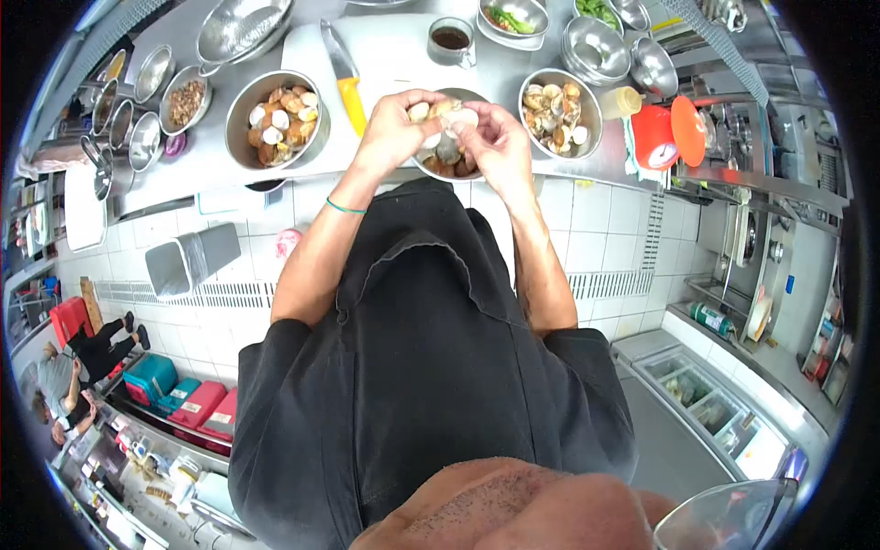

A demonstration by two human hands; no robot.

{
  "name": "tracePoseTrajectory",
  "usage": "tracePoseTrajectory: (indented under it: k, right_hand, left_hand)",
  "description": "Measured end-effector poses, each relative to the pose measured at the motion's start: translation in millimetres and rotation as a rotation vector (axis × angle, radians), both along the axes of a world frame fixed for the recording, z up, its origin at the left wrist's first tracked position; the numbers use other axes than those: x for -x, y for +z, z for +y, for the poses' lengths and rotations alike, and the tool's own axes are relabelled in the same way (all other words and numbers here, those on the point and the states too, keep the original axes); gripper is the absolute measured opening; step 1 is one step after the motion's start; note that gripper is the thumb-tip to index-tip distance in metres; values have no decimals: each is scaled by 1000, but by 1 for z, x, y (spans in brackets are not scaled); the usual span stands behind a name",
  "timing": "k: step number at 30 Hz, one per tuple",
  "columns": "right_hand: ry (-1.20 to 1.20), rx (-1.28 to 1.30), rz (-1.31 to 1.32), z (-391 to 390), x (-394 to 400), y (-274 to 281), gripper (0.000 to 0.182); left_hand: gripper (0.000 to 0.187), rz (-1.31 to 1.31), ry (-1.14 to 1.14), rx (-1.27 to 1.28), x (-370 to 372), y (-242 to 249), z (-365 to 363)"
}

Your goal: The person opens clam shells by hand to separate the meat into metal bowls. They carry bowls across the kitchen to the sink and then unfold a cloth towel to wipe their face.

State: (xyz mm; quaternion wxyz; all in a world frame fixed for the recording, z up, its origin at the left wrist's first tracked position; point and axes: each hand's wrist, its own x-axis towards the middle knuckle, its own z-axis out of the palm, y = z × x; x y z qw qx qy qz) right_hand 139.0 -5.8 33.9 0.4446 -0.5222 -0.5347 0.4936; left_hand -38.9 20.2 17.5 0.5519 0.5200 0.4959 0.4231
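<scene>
Over a metal bowl (446, 171) of brown shellfish at the counter's front edge, my left hand (400, 128) and my right hand (496, 145) meet. Both have bent fingers closed around pale and brown shellfish (448, 119), and fingers partly cover the pieces. A green band circles my left wrist. To the left stands a metal bowl (231, 124) of brown and white shellfish; another bowl (597, 128) of opened-looking shells stands to the right. A knife (350, 99) with a yellow handle lies on the white cutting board (394, 50) beyond my left hand.
A glass cup (451, 43) of dark liquid sits on the board. Nested metal bowls (596, 50), a small jar (621, 102) and a red scale (653, 137) stand right. More small bowls and a strainer (240, 27) are left. A person (62, 378) is far left.
</scene>
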Motion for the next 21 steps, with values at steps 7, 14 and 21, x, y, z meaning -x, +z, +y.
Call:
tracePoseTrajectory:
  k: [7, 14, 21]
  right_hand:
    - [-77, 23, -4, 5, 0, 2, 19]
    - [-101, 9, -9, 7, -1, 6, 20]
    - [-133, -55, 196, 9, -1, -11, 24]
  left_hand:
    - [33, -30, -77, 125, 0, 21, 2]
    - [41, -19, -109, -49, -5, 32, -4]
    - [43, 43, -101, -36, 2, 17, -13]
